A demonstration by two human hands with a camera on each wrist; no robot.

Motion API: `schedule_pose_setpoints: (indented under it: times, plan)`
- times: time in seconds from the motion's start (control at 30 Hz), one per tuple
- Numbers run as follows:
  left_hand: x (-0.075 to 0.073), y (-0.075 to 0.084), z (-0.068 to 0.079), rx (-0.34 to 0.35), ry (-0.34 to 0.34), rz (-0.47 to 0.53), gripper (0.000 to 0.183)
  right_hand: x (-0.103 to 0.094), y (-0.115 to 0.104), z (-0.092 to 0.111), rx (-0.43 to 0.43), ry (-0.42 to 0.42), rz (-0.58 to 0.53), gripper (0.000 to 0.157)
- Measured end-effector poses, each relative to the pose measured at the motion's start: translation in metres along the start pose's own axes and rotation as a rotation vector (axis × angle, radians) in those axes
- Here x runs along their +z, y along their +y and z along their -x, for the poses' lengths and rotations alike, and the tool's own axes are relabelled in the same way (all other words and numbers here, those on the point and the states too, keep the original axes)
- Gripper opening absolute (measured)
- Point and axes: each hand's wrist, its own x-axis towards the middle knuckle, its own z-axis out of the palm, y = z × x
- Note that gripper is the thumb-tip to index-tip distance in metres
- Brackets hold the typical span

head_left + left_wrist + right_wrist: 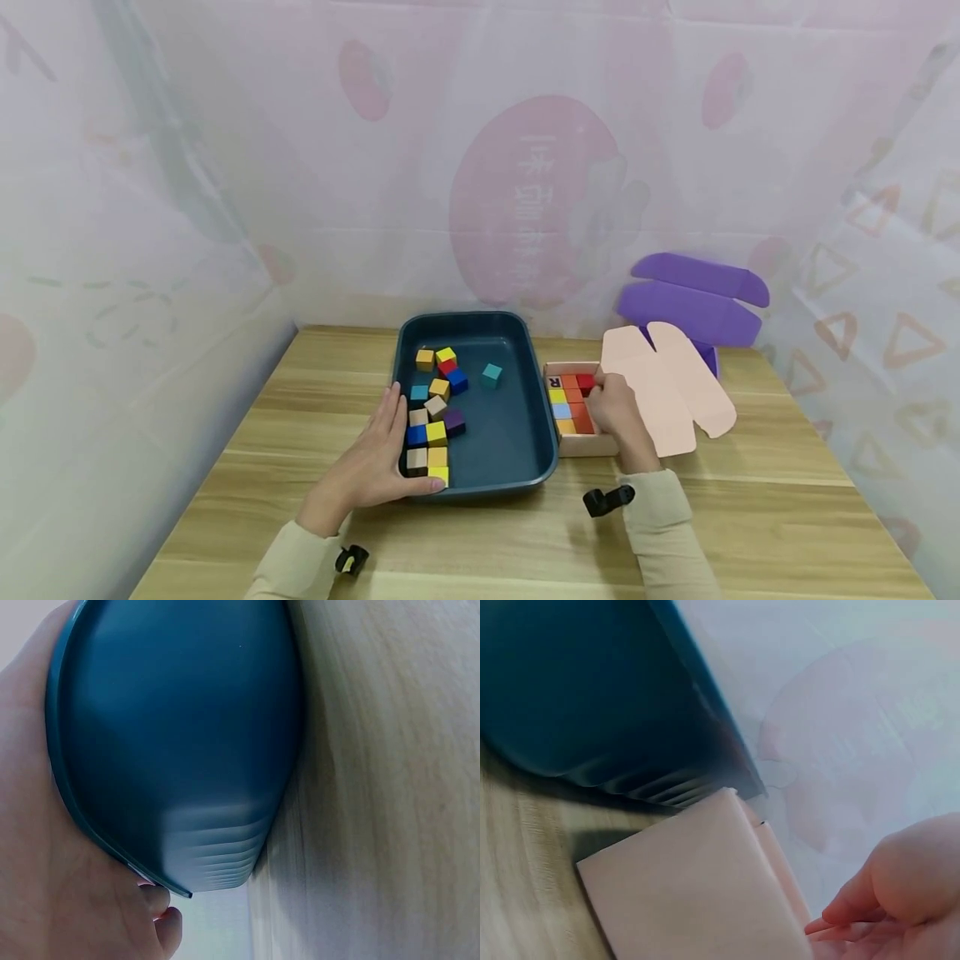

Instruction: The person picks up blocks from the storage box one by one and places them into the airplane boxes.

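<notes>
At the pink box (588, 447), I judge blocks (578, 411) are being arranged, the right hand's (613, 406) hold hidden from me, the left hand (367, 468) spread against the tray (510, 433), careful alignment needed next.

I count 1 tray (510, 433), approx. 15 cubes (492, 376) showing in it — plus 2 boxes (588, 447) twd R edge of tbl (787, 483).
</notes>
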Motion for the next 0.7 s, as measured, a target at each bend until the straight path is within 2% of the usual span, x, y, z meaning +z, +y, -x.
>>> schedule_pose_setpoints:
  times: [0.1, 0.23, 0.33, 0.47, 0.6, 0.7]
  plan:
    - [0.0, -0.001, 0.0, -0.003, -0.004, 0.007, 0.145, -0.004, -0.003, 0.004, -0.043, -0.004, 0.007, 0.028]
    - [0.001, -0.002, 0.001, -0.005, -0.007, 0.007, 0.146, -0.009, -0.019, 0.013, -0.151, -0.012, 0.037, 0.048]
    - [0.0, -0.002, 0.001, -0.006, -0.005, 0.007, 0.145, -0.012, -0.037, 0.02, -0.246, -0.045, 0.066, 0.05]
    - [0.0, -0.002, 0.001, -0.008, -0.006, 0.005, 0.145, -0.01, -0.064, 0.028, -0.378, -0.12, 0.091, 0.045]
    - [0.0, -0.002, 0.001, -0.003, 0.0, 0.001, 0.145, -0.001, -0.091, 0.034, -0.443, -0.226, 0.112, 0.049]
    - [0.0, -0.002, 0.0, 0.001, 0.004, -0.004, 0.145, 0.009, -0.11, 0.033, -0.481, -0.294, 0.17, 0.049]
